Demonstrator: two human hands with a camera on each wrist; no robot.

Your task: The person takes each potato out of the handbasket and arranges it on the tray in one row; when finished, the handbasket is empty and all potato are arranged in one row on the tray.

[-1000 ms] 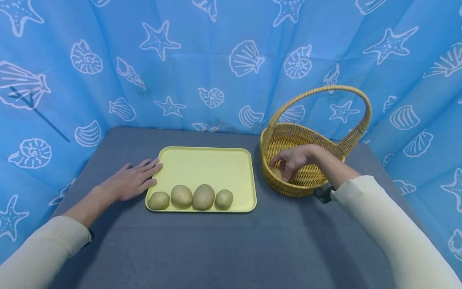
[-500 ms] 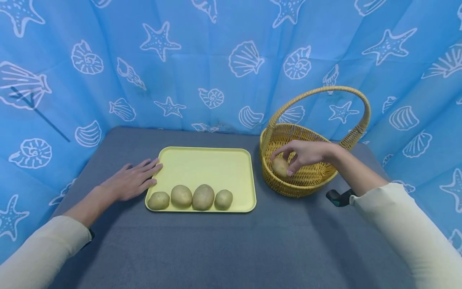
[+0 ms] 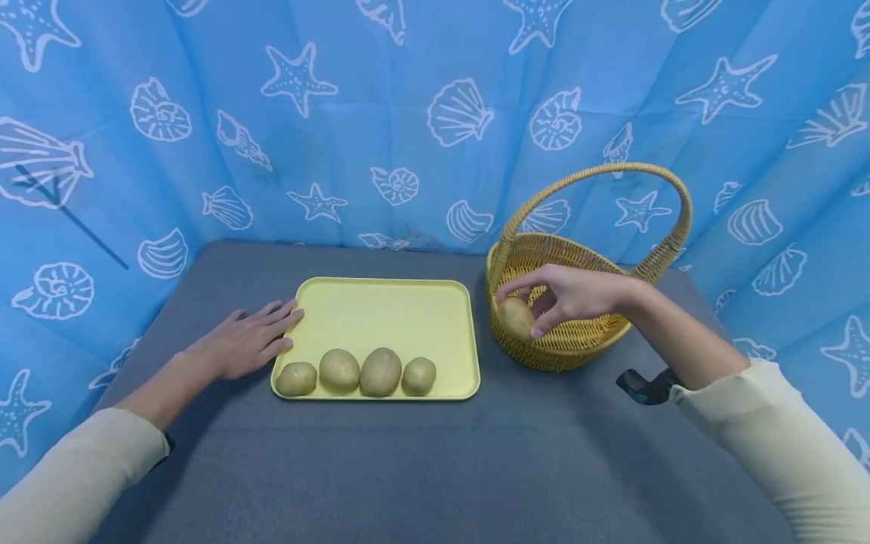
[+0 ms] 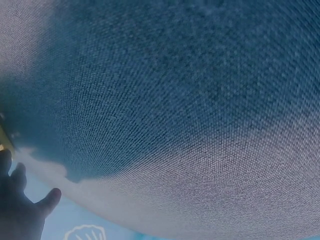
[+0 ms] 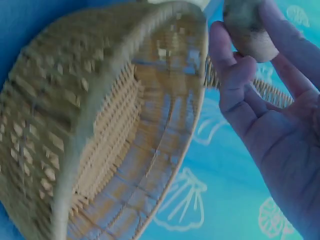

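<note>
Between thumb and fingertips, my right hand (image 3: 571,293) pinches a small tan potato (image 3: 516,317) over the left front rim of the wicker basket (image 3: 578,344). The right wrist view shows the same potato (image 5: 250,30) raised above the basket's rim (image 5: 192,120). My left hand (image 3: 248,340) lies palm down with fingers spread, its fingertips on the left edge of the yellow tray (image 3: 381,313). Along the tray's front edge sit several potatoes (image 3: 340,370) in a row. In the left wrist view, part of my left hand (image 4: 22,210) shows dark at the lower left corner.
The basket's tall arched handle (image 3: 598,170) rises over its opening, behind my right hand. A grey cloth (image 3: 421,476) covers the table under tray and basket. A blue curtain (image 3: 381,113) with white shells and starfish hangs behind and at both sides.
My right hand has lifted the potato from inside the basket up to its left rim, moving slightly left. The left hand and the row of potatoes have stayed put.
</note>
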